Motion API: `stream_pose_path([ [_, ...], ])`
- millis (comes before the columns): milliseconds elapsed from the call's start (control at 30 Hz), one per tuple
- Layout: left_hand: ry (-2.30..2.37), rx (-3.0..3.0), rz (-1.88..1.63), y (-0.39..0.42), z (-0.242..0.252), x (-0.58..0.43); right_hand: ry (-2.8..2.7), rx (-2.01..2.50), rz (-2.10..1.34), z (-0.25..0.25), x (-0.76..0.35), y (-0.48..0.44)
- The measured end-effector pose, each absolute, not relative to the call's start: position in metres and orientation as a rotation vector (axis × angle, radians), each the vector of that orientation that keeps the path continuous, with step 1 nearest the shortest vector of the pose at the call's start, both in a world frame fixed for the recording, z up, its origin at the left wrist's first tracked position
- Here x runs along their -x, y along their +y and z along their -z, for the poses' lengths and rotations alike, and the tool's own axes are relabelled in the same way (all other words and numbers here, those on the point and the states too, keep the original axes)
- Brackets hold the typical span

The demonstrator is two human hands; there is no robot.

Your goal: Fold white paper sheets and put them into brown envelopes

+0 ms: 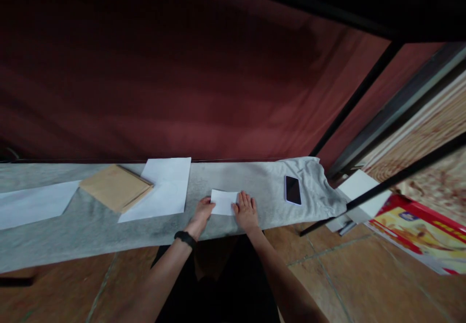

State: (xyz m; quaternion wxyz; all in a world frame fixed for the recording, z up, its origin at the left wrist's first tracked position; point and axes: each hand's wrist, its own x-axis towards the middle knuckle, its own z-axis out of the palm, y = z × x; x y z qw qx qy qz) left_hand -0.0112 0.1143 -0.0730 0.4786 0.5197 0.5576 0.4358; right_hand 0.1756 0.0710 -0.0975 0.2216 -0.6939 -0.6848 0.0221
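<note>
A small white rectangle of paper (223,202), seemingly folded, lies on the grey cloth-covered bench (233,175) in front of me. My left hand (202,212) pinches its left edge between thumb and fingers; a black band is on that wrist. On the paper's right end rests my right hand (246,211), laid flat with its fingers stretched forward and the thumb out to the side. The paper's right edge is partly hidden under those fingers.
Left of my hands, brown envelopes (114,187) overlap a large white sheet (171,187). Another white sheet (36,202) lies farther left. A phone (292,190) rests on the right. Beyond the bench's right end are a black metal bar (407,170) and a red-yellow box (424,230).
</note>
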Motion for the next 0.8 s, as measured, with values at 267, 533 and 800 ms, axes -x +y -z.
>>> stream_pose_path([
  [267, 1.218, -1.144, -1.059, 0.093, 0.051, 0.017, -1.260, 1.440, -0.640, 0.090, -0.191, 0.072],
  [533, 1.184, -1.573, -1.135, 0.095, 0.032, 0.031, -1.233, 1.303, -0.681, 0.059, -0.208, 0.070],
  [800, 1.232, -2.202, -1.067, 0.122, 0.057, 0.039, -1.583, 1.501, -0.342, 0.069, -0.204, 0.075],
])
